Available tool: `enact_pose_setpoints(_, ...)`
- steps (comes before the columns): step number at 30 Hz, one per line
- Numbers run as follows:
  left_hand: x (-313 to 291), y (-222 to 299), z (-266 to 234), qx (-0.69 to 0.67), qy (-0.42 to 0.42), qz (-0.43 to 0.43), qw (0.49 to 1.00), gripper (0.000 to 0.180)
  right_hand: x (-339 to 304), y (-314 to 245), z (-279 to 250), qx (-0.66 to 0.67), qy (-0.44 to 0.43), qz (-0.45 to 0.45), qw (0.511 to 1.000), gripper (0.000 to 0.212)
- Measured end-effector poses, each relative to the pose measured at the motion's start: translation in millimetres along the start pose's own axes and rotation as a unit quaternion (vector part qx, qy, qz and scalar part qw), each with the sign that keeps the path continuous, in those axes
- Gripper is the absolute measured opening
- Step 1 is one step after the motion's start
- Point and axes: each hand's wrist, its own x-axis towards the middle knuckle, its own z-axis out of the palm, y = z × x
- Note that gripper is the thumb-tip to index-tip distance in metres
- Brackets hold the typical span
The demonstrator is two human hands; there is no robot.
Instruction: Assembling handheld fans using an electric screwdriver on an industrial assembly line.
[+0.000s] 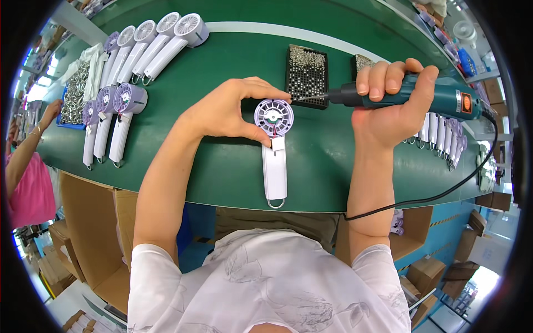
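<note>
A white handheld fan (274, 172) lies on the green table in front of me, its purple-rimmed round head away from me and its metal loop near the edge. The head's inside shows, with red wires and a small white piece at the neck. My left hand (225, 108) curves around the head, thumb at the neck and fingers at the far rim. In my right hand (388, 111) is a dark green electric screwdriver (452, 100), held level with its bit pointing left. The bit's tip lies over the near edge of a black screw tray (289, 72), close to my left fingertips.
Several handheld fans (158, 53) lie in rows at the left, and more fans (438, 133) at the right. A blue bin (71, 125) holds metal loops. The screwdriver's black cord (444, 194) loops over the right forearm. A co-worker's hand (53, 111) reaches in from the left.
</note>
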Motion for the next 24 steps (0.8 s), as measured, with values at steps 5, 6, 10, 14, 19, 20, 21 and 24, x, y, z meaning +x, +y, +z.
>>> enact_pose_setpoints(5, -0.2, -8.8, -0.4, -0.003, 0.019, -0.016, 1.000, 0.072, -2.4, 12.3, 16.6, 0.002, -0.088, 0.004, 0.996, 0.032)
enact_pose_setpoints(6, -0.7, -10.4, -0.7, -0.015, 0.018, -0.018, 1.000, 0.072, -1.8, 15.7, 19.2, -0.008, -0.115, -0.001, 0.993, 0.032)
enact_pose_setpoints(10, -3.2, -14.1, -0.1, -0.025, 0.022, -0.030, 0.999, 0.070, 0.0, 23.8, 23.5, -0.083, -0.190, 0.022, 0.978, 0.040)
enact_pose_setpoints(14, -4.3, -17.1, 2.1, -0.065, 0.031, -0.034, 0.997, 0.069, 1.8, 34.5, 24.7, -0.079, -0.243, 0.029, 0.966, 0.043)
enact_pose_setpoints(19, -4.6, -14.9, -0.3, -0.034, 0.034, -0.029, 0.998, 0.069, 1.8, 43.3, 24.2, -0.072, -0.275, 0.040, 0.958, 0.044)
enact_pose_setpoints(20, -4.7, -14.5, -0.1, -0.040, 0.030, -0.036, 0.998, 0.070, 2.1, 43.4, 24.0, -0.072, -0.280, 0.041, 0.957, 0.044)
enact_pose_setpoints(21, -4.9, -14.6, 0.3, -0.046, 0.026, -0.043, 0.998, 0.071, 2.0, 42.3, 24.6, -0.073, -0.281, 0.043, 0.956, 0.044)
enact_pose_setpoints(24, -4.6, -16.9, 1.8, -0.057, 0.031, -0.037, 0.997, 0.071, 0.9, 38.0, 25.8, -0.084, -0.267, 0.046, 0.959, 0.045)
